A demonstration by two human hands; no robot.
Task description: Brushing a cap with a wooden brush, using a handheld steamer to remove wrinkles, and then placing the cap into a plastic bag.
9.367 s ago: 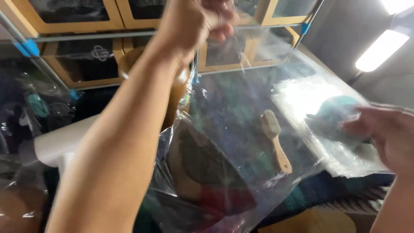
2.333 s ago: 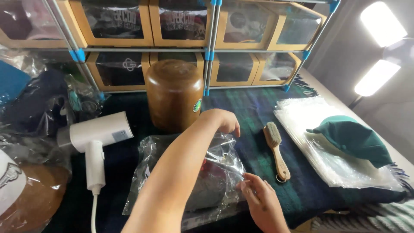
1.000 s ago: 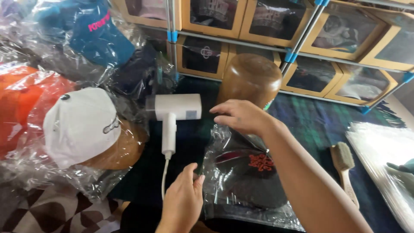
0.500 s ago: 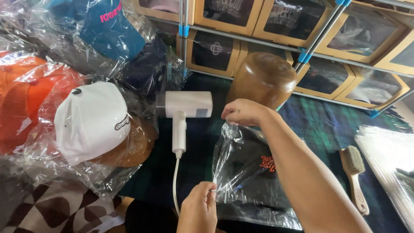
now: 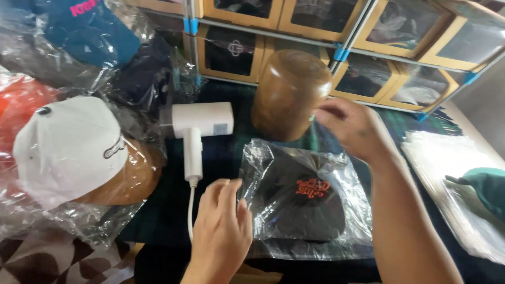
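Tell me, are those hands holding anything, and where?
The left hand touches the left edge of the clear bag with the black cap inside. The right hand hovers above its far edge, holding nothing visible.

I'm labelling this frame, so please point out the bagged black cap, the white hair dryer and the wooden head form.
Bagged black cap (image 5: 307, 202): head view, on the cap's front panel under the clear bag.
White hair dryer (image 5: 202, 119): head view, on its barrel.
Wooden head form (image 5: 289, 92): head view, on its rounded side.

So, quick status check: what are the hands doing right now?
Left hand pinching the clear bag's left edge. Right hand raised above it, empty. Black cap lies bagged. White dryer close by on the left.
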